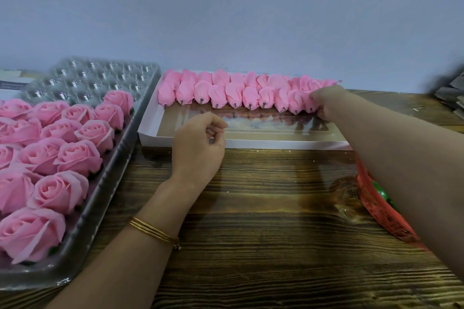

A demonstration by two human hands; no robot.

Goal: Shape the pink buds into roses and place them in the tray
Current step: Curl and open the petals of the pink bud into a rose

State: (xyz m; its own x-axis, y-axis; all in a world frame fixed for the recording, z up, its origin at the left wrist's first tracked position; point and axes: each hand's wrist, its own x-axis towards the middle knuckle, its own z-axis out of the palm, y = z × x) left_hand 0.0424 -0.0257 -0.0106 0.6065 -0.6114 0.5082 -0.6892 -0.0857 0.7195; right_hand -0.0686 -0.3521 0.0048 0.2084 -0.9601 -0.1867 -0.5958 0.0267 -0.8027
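Dark-grained wood made up the table (263,208), and a pale blue-grey wall (226,7) rose straight behind it. At the left lay a clear plastic tray (120,148) with moulded cells. Finished pink roses (62,155) sat in rows across its near and middle part, while the far cells showed only shiny plastic.

Just right of the tray, toward the far edge of the table, we saw a shallow white box (251,143) with a glossy see-through floor. The pink buds (233,94) lay in two tight rows along its far side, with their dark stubs pointing toward us. The near half of the box floor was bare.

Our left hand (198,148) was at the near left corner of the box. Its fingers were loosely curled, with the thumb close to the fingertips, and we could see nothing in it. Thin gold bangles (153,232) circled that wrist.

Our right hand (326,103) reached across to the right end of the bud rows. Its fingers were curled over the end bud (310,105) of the near row and pinched it there (we could not make out the grip on its hidden side).

Under the right forearm, at the right edge of the table, a red mesh basket (376,211) showed, with something green (381,193) inside. A blurred grey stack (449,100) sat at the far right.
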